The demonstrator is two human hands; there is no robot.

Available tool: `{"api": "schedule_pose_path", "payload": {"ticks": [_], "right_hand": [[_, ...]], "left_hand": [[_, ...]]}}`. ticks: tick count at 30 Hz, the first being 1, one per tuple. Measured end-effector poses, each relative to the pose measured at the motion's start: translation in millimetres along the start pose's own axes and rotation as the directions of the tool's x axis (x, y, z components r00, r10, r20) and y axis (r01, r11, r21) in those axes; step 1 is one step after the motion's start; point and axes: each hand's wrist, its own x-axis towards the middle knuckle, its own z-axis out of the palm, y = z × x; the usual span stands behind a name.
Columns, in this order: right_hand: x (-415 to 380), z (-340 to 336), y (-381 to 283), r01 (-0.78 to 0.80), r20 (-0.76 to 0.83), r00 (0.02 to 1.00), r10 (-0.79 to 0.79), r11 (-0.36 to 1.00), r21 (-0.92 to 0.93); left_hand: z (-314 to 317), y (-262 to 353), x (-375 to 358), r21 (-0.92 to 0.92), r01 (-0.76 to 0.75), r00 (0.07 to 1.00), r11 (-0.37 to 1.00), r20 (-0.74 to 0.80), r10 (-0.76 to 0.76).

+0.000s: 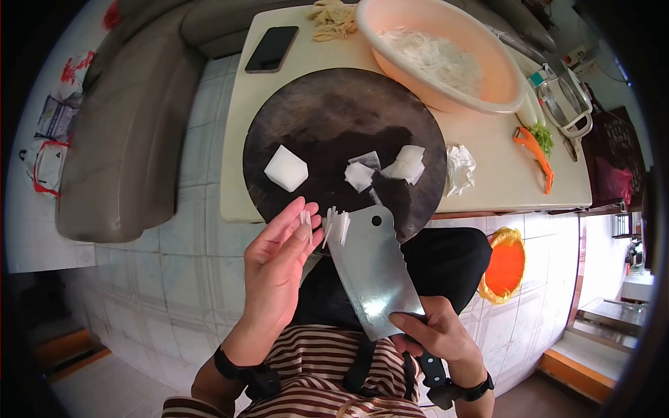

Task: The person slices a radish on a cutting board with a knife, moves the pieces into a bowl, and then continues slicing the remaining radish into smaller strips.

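Observation:
My left hand [279, 251] pinches a few thin white strips [306, 224] between thumb and fingers, beside the near edge of the round dark chopping board [327, 104]. My right hand [435, 327] grips a broad cleaver [373, 279], its thumb on the blade. More white strips [337, 227] lie at the cleaver's far left edge. On the board are a white block [286, 168] at the left, small white slices [360, 175] in the middle and a stack of white slices [406, 164] at the right.
A peach basin [512, 87] holding white shreds stands behind the board at the right. Around it are a phone [272, 49], gloves [333, 19], crumpled foil [460, 169] and an orange peeler [535, 159]. An orange bin [503, 267] is on the floor.

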Motion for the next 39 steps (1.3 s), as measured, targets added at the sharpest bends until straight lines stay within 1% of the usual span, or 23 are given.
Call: {"api": "schedule_pose_path", "payload": {"ticks": [3, 6, 7, 9, 11, 15, 17, 19, 21, 22, 23, 24, 25, 26, 29, 31, 32, 33, 35, 36, 37, 38, 39], "right_hand": [[-3, 1, -3, 0.015, -0.012, 1.000, -0.015, 1.000, -0.026], [-8, 7, -5, -0.007, -0.033, 0.999, 0.005, 0.998, -0.068], [-9, 11, -5, 0.022, -0.045, 0.999, -0.026, 0.994, -0.106], [-12, 17, -5, 0.048, -0.056, 0.997, -0.057, 0.989, -0.143], [-15, 22, -8, 0.104, -0.070, 0.989, -0.134, 0.940, -0.325], [-24, 26, -18, 0.025, -0.098, 0.993, -0.064, 0.934, -0.356], [-28, 25, -16, 0.025, -0.117, 0.991, -0.072, 0.932, -0.363], [-34, 22, -15, 0.024, -0.137, 0.987, -0.080, 0.928, -0.371], [-41, 20, -18, 0.002, -0.273, 0.956, -0.105, 0.936, -0.353], [-41, 23, -24, -0.019, -0.375, 0.920, -0.111, 0.945, -0.327], [-40, 21, -26, -0.022, -0.382, 0.918, -0.111, 0.945, -0.326], [-37, 17, -28, -0.074, -0.439, 0.880, -0.181, 0.861, -0.503], [-34, 14, -29, -0.141, -0.478, 0.839, -0.261, 0.743, -0.654], [-29, 10, -27, -0.111, -0.480, 0.818, -0.317, 0.732, -0.672], [-19, -4, -30, -0.096, -0.433, 0.838, -0.331, 0.692, -0.715], [-16, -7, -32, -0.085, -0.427, 0.838, -0.340, 0.692, -0.717], [-16, -7, -37, -0.089, -0.410, 0.851, -0.328, 0.679, -0.729], [-16, -6, -41, -0.094, -0.393, 0.864, -0.314, 0.666, -0.740], [-14, -7, -45, -0.098, -0.374, 0.871, -0.318, 0.634, -0.767], [-13, -7, -47, -0.099, -0.354, 0.877, -0.323, 0.600, -0.793], [-12, -5, -51, -0.103, -0.357, 0.878, -0.320, 0.602, -0.792], [-11, -3, -57, -0.102, -0.334, 0.891, -0.308, 0.581, -0.807], [-11, -2, -60, -0.100, -0.311, 0.903, -0.296, 0.560, -0.822]], "left_hand": [[5, -2, 1, -0.015, 0.012, 0.998, 1.000, -0.057, -0.013], [1, -8, 2, 0.050, 0.020, 0.999, 0.999, 0.033, -0.022], [2, -9, 2, 0.050, 0.020, 0.999, 0.999, 0.032, -0.022], [3, -10, 2, 0.127, -0.006, 0.998, 0.992, 0.060, -0.001], [0, -12, 3, 0.137, -0.006, 0.998, 0.990, 0.058, -0.002], [-2, -8, 2, 0.093, 0.062, 0.997, 0.994, 0.030, -0.065], [-2, -7, 2, 0.072, 0.095, 0.995, 0.993, 0.016, -0.097], [-3, -10, 4, -0.014, 0.098, 0.995, 0.995, 0.022, -0.098], [0, -8, 6, -0.023, 0.116, 0.993, 0.993, -0.011, -0.117], [2, -7, 6, -0.031, 0.136, 0.990, 0.990, -0.041, -0.137], [2, -6, 7, -0.033, 0.139, 0.990, 0.990, -0.035, -0.140], [2, -5, 7, -0.019, 0.149, 0.989, 0.989, -0.008, -0.149], [2, -4, 8, -0.005, 0.158, 0.987, 0.987, 0.019, -0.158], [5, -3, 8, -0.005, 0.161, 0.987, 0.987, 0.025, -0.161], [6, -1, 8, -0.021, 0.199, 0.979, 0.980, 0.043, -0.198], [1, -3, 9, 0.081, 0.122, 0.987, 0.989, 0.097, -0.130], [5, 1, 8, 0.184, 0.119, 0.991, 0.976, 0.046, -0.129], [4, 2, 8, 0.182, 0.121, 0.990, 0.976, 0.046, -0.131], [2, 4, 8, 0.474, 0.044, 0.997, 0.880, 0.031, -0.067], [2, 3, 10, 0.474, 0.048, 0.997, 0.879, 0.031, -0.071], [3, 1, 12, 0.613, -0.123, 0.992, 0.780, 0.100, 0.078], [4, -1, 14, 0.719, -0.285, 0.958, 0.634, 0.194, 0.212], [5, -4, 17, 0.718, -0.284, 0.958, 0.635, 0.193, 0.210]]}}
